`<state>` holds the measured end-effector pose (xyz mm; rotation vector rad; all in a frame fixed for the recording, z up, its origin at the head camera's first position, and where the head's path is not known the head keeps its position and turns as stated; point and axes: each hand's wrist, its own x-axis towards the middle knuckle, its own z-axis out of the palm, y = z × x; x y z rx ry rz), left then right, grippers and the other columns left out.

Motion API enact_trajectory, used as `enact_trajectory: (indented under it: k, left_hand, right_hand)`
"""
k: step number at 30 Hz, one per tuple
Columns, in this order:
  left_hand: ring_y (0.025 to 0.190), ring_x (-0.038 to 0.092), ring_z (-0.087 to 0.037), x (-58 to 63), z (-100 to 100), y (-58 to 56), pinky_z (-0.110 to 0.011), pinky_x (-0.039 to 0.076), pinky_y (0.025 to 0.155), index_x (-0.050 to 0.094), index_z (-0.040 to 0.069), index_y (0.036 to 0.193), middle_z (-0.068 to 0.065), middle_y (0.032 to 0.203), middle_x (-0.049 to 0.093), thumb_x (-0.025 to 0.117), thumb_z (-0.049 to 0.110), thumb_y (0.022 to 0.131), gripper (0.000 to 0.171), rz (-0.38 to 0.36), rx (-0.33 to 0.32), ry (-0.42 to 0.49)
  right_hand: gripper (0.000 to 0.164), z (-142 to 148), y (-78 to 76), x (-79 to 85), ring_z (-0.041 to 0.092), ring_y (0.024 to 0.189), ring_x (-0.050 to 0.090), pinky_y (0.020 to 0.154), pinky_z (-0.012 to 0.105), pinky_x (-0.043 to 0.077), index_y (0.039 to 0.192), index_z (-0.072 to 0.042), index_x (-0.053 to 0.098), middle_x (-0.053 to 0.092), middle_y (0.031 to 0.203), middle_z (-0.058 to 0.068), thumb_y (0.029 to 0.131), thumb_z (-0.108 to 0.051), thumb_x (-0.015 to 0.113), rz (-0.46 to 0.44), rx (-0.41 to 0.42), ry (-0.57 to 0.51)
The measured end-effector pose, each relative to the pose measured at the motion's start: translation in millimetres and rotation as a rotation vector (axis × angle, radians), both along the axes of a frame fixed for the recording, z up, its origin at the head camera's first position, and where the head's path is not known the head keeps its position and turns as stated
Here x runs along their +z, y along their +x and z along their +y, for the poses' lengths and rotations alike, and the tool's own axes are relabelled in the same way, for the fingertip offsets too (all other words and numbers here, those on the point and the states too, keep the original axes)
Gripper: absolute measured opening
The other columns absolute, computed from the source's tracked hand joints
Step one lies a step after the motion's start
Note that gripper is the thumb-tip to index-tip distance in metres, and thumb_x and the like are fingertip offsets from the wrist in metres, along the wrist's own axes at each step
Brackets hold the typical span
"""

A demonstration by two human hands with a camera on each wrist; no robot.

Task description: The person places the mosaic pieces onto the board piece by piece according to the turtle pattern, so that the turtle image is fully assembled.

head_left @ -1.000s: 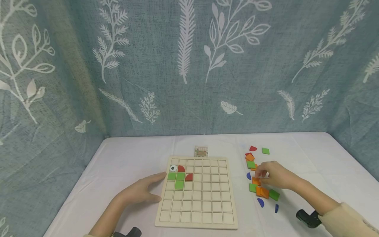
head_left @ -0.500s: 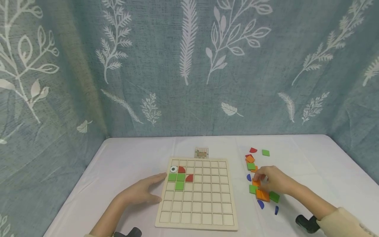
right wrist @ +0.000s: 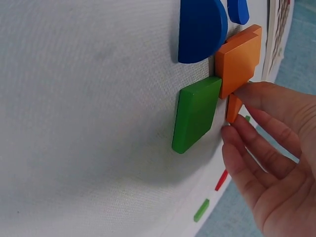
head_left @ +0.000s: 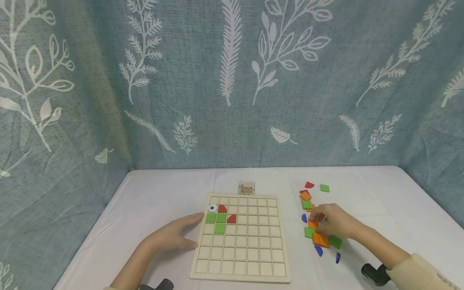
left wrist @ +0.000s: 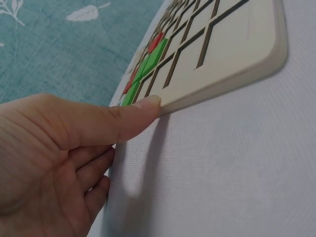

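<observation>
Here's the left hand (head_left: 172, 233), thumb and index fingers spread wide, thumb tip resting at the left edge of the wooden grid board (head_left: 241, 276), gripping nothing! And across on the other side, the right hand (head_left: 335, 221) reaches in low, wrist over the desk (head_left: 377, 201), fingers bent down, thumb on one side and fingertips on the other, closed to a narrow pinch around an orange tile (right wrist: 234, 107). That tile lies right of the board, beside the overlapping orange squares (right wrist: 239, 61).

Right grip (head_left: 336, 220) shifted slightly toward person since second ago; thumb (right wrist: 264, 96) now at orange tiles (right wrist: 240, 61).
</observation>
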<state>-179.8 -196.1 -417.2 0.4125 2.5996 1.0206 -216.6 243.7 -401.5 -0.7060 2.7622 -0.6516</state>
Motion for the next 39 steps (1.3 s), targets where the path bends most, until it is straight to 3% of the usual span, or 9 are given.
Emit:
enact_trajectory:
  k: [11,16,24,39]
  left_hand:
    - [0.135,0.028,-0.037,-0.6,0.4,-1.7,-0.053,0.023,0.11,0.042,0.005,0.137,-0.015,0.144,0.038,0.078,0.021,0.066,0.081,-0.002,0.013,-0.004]
    - [0.135,0.028,-0.036,0.1,0.8,-2.1,-0.053,0.023,0.11,0.042,0.005,0.137,-0.015,0.144,0.037,0.078,0.021,0.066,0.081,-0.001,0.013,-0.004]
    - [0.135,0.028,-0.037,0.7,0.7,-1.5,-0.053,0.023,0.11,0.043,0.005,0.137,-0.015,0.144,0.037,0.078,0.019,0.066,0.081,0.0,0.018,-0.005]
    - [0.135,0.028,-0.037,0.7,0.5,-0.1,-0.053,0.023,0.11,0.043,0.005,0.137,-0.015,0.144,0.038,0.078,0.02,0.066,0.081,-0.004,0.014,0.005]
  right_hand:
    - [0.019,0.5,-1.8,8.2,0.01,0.076,0.053,0.072,0.029,0.053,0.089,-0.013,0.067,0.062,0.084,-0.009,0.072,-0.013,0.076,0.011,0.03,0.019]
    - [0.02,3.9,-4.9,17.5,0.008,0.076,0.054,0.072,0.027,0.054,0.09,-0.013,0.066,0.063,0.086,-0.009,0.074,-0.018,0.076,-0.023,0.081,0.002]
    - [0.019,3.3,-10.9,26.2,0.008,0.075,0.053,0.069,0.023,0.053,0.092,-0.012,0.066,0.063,0.085,-0.009,0.075,-0.012,0.074,-0.017,0.125,-0.007]
    - [0.017,-47.9,-20.0,31.5,0.01,0.077,0.059,0.07,0.026,0.053,0.091,-0.01,0.067,0.064,0.085,-0.007,0.076,-0.004,0.071,0.032,0.228,-0.056]
